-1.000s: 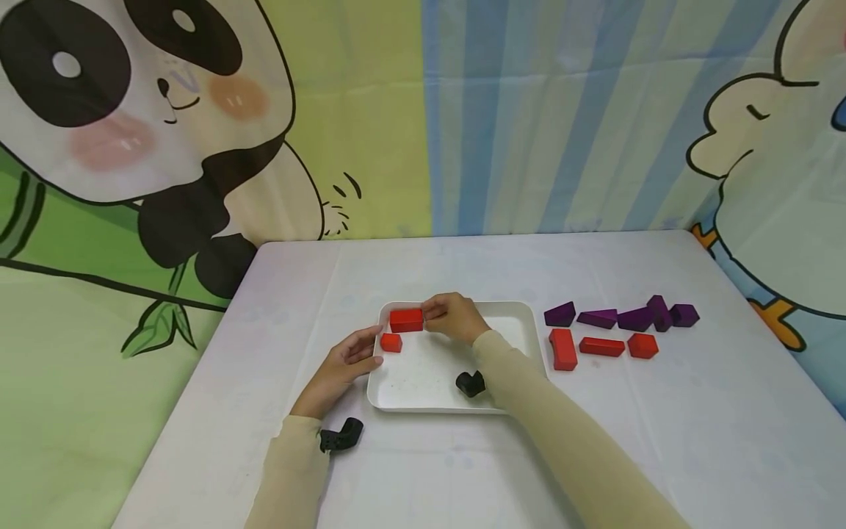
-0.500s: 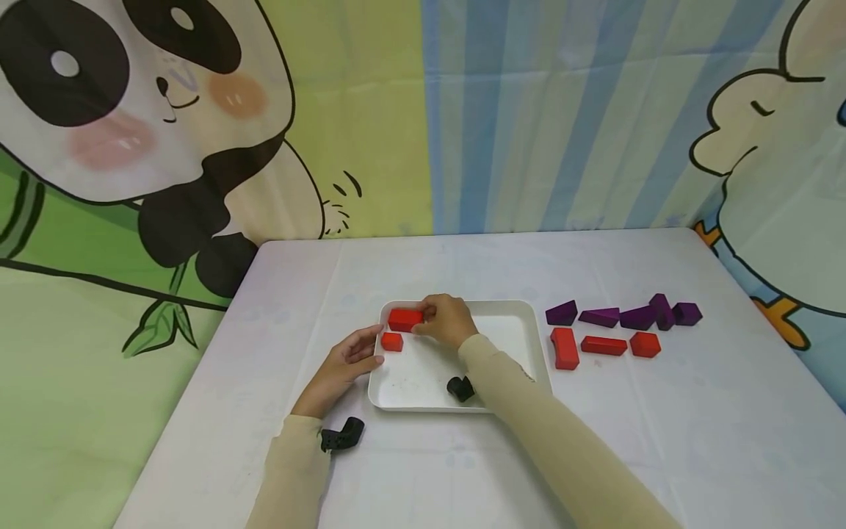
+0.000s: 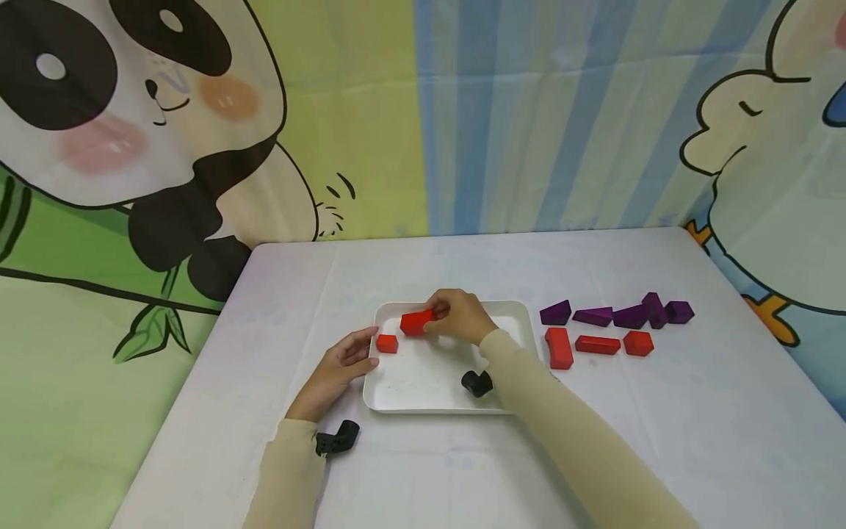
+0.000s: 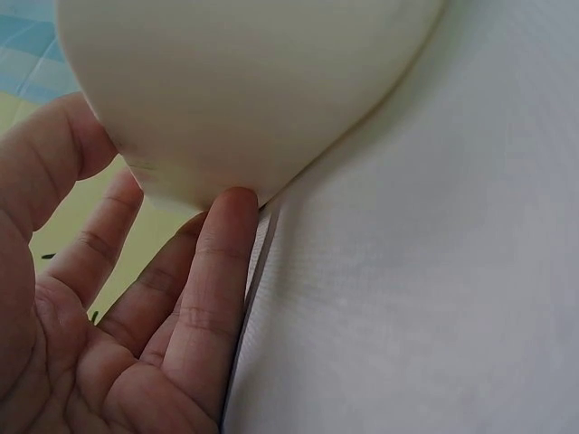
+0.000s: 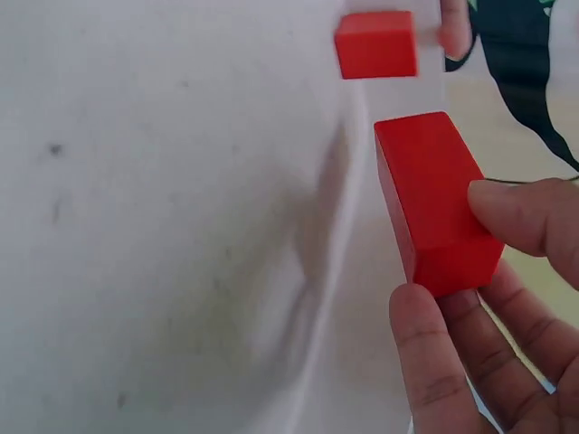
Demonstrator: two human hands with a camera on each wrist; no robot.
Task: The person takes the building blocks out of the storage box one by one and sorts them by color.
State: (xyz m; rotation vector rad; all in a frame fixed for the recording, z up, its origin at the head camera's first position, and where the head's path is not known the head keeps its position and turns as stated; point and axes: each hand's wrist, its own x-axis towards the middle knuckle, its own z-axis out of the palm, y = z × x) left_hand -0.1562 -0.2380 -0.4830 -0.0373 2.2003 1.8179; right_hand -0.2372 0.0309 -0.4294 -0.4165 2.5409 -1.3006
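Note:
My right hand (image 3: pixel 459 316) grips a red rectangular block (image 5: pixel 434 185) by one end, thumb on one face and fingertips against another. In the head view this block is over the back left part of a white tray (image 3: pixel 436 400), slightly askew. A smaller red block (image 3: pixel 387 344) lies in the tray near its left rim, just in front of the held one. My left hand (image 3: pixel 337 371) is at the tray's left edge, fingers loosely extended and thumb spread from them. In the left wrist view, the fingertips (image 4: pixel 231 212) touch the tray's outer wall.
To the right of the tray, several purple blocks (image 3: pixel 631 316) form a back row. In front of them lie three red blocks: an arch-sided one (image 3: pixel 559 348), a long bar (image 3: pixel 598 344) and a chunky one (image 3: pixel 638 343). A cartoon-printed cloth (image 3: pixel 317 125) stands behind the table (image 3: pixel 423 470).
My right fingers have closed round the red rectangular block, which has shifted right from the tray's back left corner and turned a little. My left hand stays at the tray edge.

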